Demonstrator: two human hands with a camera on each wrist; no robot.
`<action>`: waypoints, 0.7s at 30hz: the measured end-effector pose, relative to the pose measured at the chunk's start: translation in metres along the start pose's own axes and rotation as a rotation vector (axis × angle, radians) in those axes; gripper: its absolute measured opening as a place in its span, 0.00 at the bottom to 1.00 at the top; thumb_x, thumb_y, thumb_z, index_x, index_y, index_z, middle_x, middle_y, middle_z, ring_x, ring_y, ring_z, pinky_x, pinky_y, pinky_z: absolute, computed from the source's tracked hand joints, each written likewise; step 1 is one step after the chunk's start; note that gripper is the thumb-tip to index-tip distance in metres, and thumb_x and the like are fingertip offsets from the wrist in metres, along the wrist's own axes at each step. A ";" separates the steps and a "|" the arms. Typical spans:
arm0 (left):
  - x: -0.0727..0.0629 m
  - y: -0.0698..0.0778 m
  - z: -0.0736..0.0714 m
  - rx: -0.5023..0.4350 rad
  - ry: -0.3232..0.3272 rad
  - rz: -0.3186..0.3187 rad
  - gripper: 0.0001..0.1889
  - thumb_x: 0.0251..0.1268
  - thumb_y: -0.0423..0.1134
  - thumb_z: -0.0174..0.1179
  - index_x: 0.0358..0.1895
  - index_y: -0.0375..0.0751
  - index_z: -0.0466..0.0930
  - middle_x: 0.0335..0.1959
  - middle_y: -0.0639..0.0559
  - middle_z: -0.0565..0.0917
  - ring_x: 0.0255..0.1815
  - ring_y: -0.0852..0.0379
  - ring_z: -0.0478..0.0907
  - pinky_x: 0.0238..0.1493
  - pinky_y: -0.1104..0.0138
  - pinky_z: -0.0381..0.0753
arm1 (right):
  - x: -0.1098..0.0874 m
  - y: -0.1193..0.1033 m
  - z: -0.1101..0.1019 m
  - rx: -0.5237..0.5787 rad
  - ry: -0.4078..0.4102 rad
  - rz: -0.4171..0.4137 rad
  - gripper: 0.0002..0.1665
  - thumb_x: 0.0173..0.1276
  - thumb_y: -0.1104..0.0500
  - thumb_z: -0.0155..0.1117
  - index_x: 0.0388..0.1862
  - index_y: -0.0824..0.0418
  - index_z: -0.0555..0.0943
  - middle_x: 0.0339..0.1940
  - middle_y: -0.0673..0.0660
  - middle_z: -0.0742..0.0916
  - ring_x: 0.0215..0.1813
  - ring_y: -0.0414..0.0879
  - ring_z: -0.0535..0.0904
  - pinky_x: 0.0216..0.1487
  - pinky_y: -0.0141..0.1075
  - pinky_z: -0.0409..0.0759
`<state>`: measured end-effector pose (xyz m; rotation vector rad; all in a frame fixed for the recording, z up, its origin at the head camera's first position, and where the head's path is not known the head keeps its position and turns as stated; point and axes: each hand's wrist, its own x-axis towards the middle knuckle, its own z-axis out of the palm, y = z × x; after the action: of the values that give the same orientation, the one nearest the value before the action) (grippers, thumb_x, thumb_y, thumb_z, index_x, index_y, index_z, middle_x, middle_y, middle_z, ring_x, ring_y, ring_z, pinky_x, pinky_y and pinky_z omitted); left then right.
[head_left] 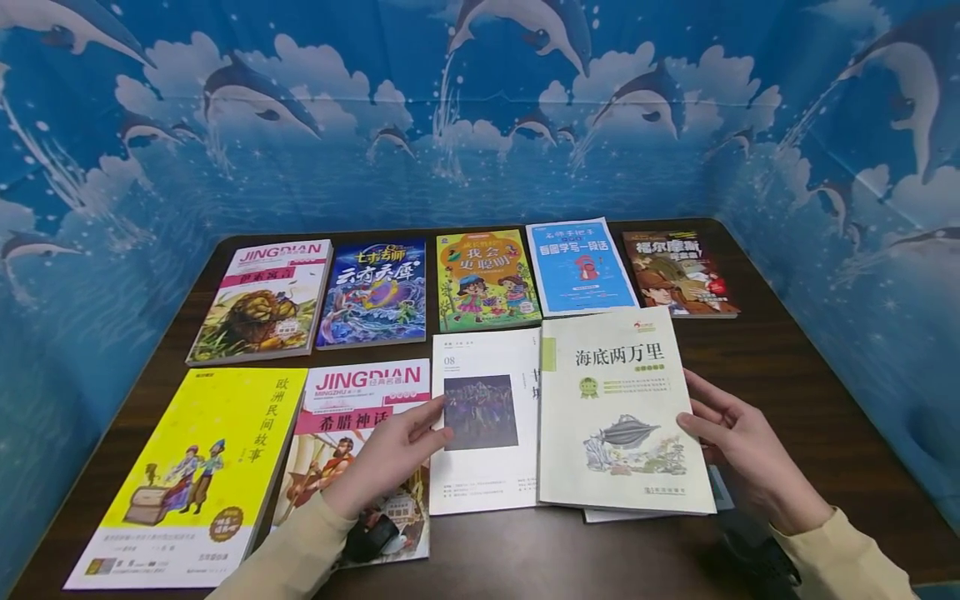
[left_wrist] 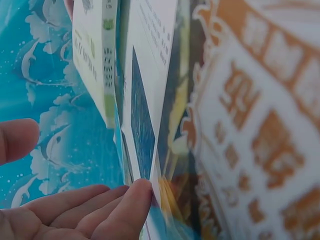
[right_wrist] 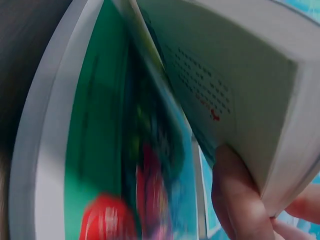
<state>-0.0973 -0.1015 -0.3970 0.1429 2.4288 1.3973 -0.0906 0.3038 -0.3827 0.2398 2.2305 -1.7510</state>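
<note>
My right hand (head_left: 731,429) grips the cream book (head_left: 626,458) with the airship drawing by its right edge, thumb on the cover and fingers behind. In the right wrist view, that book (right_wrist: 200,95) is raised at an angle over a green cover (right_wrist: 95,130). It overlaps the white magazine-like book (head_left: 487,475) with a dark picture. My left hand (head_left: 393,454) is at this white book's left edge. In the left wrist view, one fingertip (left_wrist: 142,187) meets the edge while another digit stays apart. Below my left wrist lies a red-and-white JINGDIAN book (head_left: 322,425), partly covered.
A yellow book (head_left: 161,433) lies at the front left. Along the back are a lion-cover book (head_left: 262,308), a dark blue book (head_left: 378,300), a yellow-green book (head_left: 487,287), a light blue book (head_left: 581,267) and a brown book (head_left: 682,271). A dolphin-print curtain (head_left: 337,183) surrounds the dark table (head_left: 780,367).
</note>
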 end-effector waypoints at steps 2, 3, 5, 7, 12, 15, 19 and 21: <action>0.001 -0.001 -0.001 0.006 -0.010 0.000 0.32 0.67 0.47 0.57 0.69 0.35 0.63 0.67 0.38 0.69 0.66 0.44 0.69 0.61 0.55 0.72 | -0.001 0.002 -0.010 -0.004 -0.002 0.003 0.46 0.68 0.52 0.61 0.77 0.57 0.49 0.49 0.38 0.84 0.42 0.45 0.86 0.38 0.43 0.85; 0.001 -0.001 -0.001 0.010 -0.013 -0.001 0.33 0.67 0.48 0.57 0.70 0.35 0.62 0.67 0.38 0.68 0.66 0.44 0.68 0.62 0.55 0.72 | -0.001 0.003 -0.015 -0.003 -0.003 0.006 0.46 0.68 0.52 0.61 0.77 0.57 0.49 0.48 0.36 0.84 0.42 0.45 0.86 0.38 0.44 0.85; 0.001 -0.001 -0.002 0.010 -0.020 -0.004 0.33 0.67 0.48 0.57 0.70 0.35 0.61 0.68 0.38 0.68 0.67 0.44 0.67 0.62 0.54 0.71 | -0.001 0.006 -0.026 -0.017 -0.003 0.018 0.47 0.68 0.51 0.61 0.77 0.59 0.48 0.44 0.34 0.84 0.41 0.45 0.86 0.38 0.43 0.85; 0.001 -0.002 -0.002 0.007 -0.024 -0.013 0.33 0.67 0.48 0.57 0.70 0.35 0.61 0.68 0.38 0.67 0.67 0.43 0.67 0.62 0.54 0.71 | -0.003 0.008 -0.037 -0.001 -0.004 0.042 0.47 0.68 0.52 0.61 0.77 0.59 0.47 0.43 0.34 0.85 0.41 0.45 0.86 0.37 0.42 0.85; 0.001 -0.003 0.000 0.006 -0.035 -0.031 0.33 0.67 0.48 0.57 0.70 0.36 0.61 0.68 0.38 0.68 0.67 0.44 0.68 0.61 0.55 0.73 | -0.007 0.020 -0.064 0.107 -0.008 0.087 0.45 0.70 0.56 0.59 0.77 0.56 0.46 0.42 0.38 0.86 0.40 0.45 0.86 0.36 0.41 0.85; 0.000 -0.004 0.001 0.006 -0.038 -0.029 0.33 0.67 0.48 0.57 0.70 0.35 0.61 0.67 0.37 0.68 0.66 0.44 0.68 0.61 0.55 0.72 | -0.009 0.026 -0.081 0.150 -0.028 0.085 0.44 0.71 0.59 0.57 0.78 0.54 0.44 0.43 0.40 0.87 0.40 0.45 0.86 0.35 0.42 0.85; 0.000 -0.004 0.002 0.000 -0.051 -0.019 0.33 0.68 0.48 0.56 0.71 0.35 0.60 0.68 0.37 0.66 0.67 0.44 0.67 0.63 0.55 0.70 | -0.009 0.032 -0.103 0.105 -0.043 0.084 0.44 0.73 0.59 0.54 0.78 0.55 0.40 0.42 0.39 0.87 0.40 0.46 0.86 0.34 0.43 0.85; 0.000 -0.004 0.001 0.003 -0.056 -0.016 0.33 0.68 0.48 0.56 0.71 0.36 0.60 0.68 0.37 0.66 0.67 0.44 0.67 0.64 0.55 0.70 | -0.009 0.034 -0.111 0.054 -0.038 0.092 0.45 0.73 0.58 0.54 0.77 0.56 0.38 0.41 0.38 0.86 0.39 0.46 0.86 0.34 0.44 0.85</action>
<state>-0.0968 -0.1022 -0.4010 0.1605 2.3815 1.3643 -0.0856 0.4203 -0.3866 0.3129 2.1130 -1.7545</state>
